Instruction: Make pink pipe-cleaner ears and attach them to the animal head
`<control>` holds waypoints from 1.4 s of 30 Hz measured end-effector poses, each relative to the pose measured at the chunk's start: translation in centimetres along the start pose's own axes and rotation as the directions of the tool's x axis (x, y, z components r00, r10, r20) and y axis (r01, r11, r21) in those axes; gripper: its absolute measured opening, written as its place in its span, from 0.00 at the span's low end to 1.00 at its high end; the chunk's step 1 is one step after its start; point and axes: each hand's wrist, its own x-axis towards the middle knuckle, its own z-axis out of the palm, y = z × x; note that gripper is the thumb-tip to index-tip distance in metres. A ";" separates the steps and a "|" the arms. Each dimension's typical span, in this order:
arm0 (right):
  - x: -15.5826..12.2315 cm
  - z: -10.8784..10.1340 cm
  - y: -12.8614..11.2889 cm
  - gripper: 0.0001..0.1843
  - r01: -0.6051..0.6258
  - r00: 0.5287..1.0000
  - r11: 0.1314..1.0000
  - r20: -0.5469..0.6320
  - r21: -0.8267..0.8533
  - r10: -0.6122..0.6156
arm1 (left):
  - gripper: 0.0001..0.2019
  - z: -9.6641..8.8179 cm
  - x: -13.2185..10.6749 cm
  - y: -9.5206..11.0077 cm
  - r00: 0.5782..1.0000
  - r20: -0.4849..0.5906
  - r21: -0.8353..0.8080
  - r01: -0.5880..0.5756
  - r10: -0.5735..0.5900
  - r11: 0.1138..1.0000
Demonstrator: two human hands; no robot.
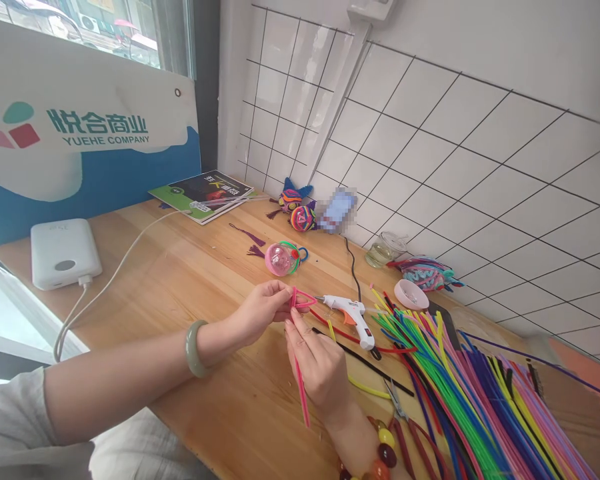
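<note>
Pink pipe cleaner (301,391) is in the centre of the frame, its upper part bent into a loop; left hand (274,301) pinches it, right hand (317,363) grips it just below.

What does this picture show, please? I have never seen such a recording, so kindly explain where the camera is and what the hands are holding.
There is no machine here, only one person's two bare hands. The single picture comes from a camera worn on that person's head, looking forward and down.

The left hand has a green bangle on its wrist; the right hand has a bead bracelet. Together they hold a pink pipe cleaner, bent into a loop.

On the wooden table, a white glue gun lies just beyond the hands. To the right are pliers and many coloured pipe cleaners. Farther back are a clear ball with pink trim and a book.
</note>
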 end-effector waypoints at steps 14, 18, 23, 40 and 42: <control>-0.6 0.7 0.5 0.18 0.086 0.995 0.979 0.071 -0.185 -0.074 | 0.07 -0.5 0.2 0.0 0.994 0.036 -0.066 0.103 -0.100 0.993; -0.6 0.6 0.4 0.19 0.077 0.993 0.982 0.102 -0.170 -0.060 | 0.05 -0.2 0.0 0.3 0.994 0.043 -0.066 0.108 -0.106 0.992; -0.5 0.5 0.4 0.19 0.066 0.993 0.986 0.103 -0.156 -0.050 | 0.07 0.0 -0.1 0.7 0.991 0.042 -0.084 0.133 -0.129 0.988; 0.4 -0.1 0.3 0.20 0.048 0.987 0.996 0.159 -0.071 -0.036 | 0.11 0.1 0.2 0.5 0.995 -0.078 0.096 0.064 -0.056 0.993; 0.3 0.0 0.3 0.20 -0.066 0.994 0.995 0.089 0.080 0.059 | 0.12 0.1 0.2 0.5 0.997 -0.082 0.123 0.011 -0.001 0.992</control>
